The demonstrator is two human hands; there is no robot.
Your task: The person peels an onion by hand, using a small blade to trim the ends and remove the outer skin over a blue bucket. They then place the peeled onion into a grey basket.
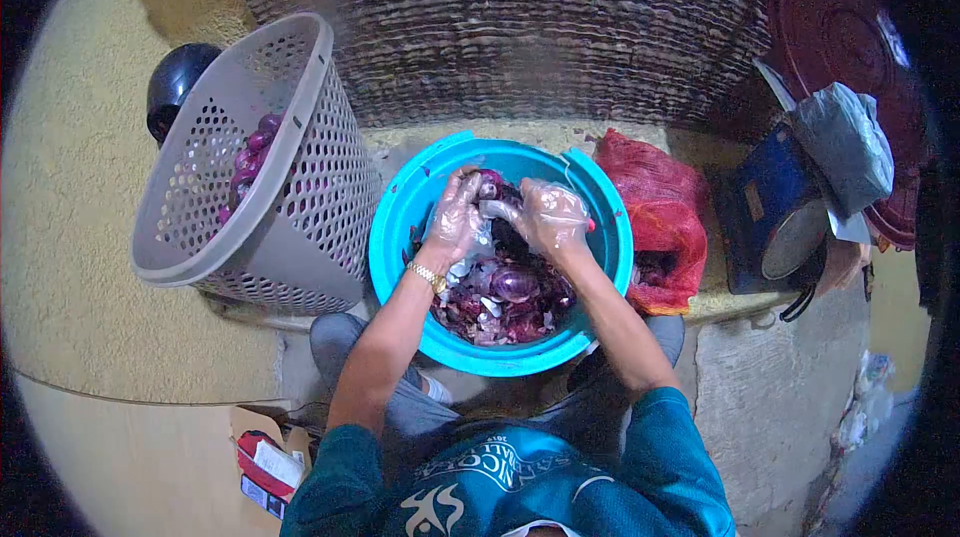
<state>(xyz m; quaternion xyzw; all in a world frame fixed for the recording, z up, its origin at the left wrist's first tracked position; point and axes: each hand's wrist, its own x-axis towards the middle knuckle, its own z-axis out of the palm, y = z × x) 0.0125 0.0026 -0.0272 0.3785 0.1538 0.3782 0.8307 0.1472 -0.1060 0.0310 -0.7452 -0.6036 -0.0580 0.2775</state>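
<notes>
Over a turquoise basin (pixel 384 282), both my hands wear clear plastic gloves. My left hand (pixel 456 217) has its fingers closed around a red onion (pixel 490 183). Close beside it, my right hand (pixel 553 217) is closed on what looks like a knife; its red handle end (pixel 591 225) sticks out on the right, and the blade cannot be made out. The right thumb points toward the onion. Below my hands, a larger red onion (pixel 514 282) lies in the basin among purple skins and pale peel scraps (pixel 490 322).
Left of the basin stands a tilted grey perforated basket (pixel 345 172) with several red onions (pixel 250 167) inside. A red mesh sack (pixel 650 182) leans at the right. Beyond it are a blue weighing scale (pixel 765 202) and a grey plastic bag (pixel 845 147). A ridged wall (pixel 520 27) rises behind.
</notes>
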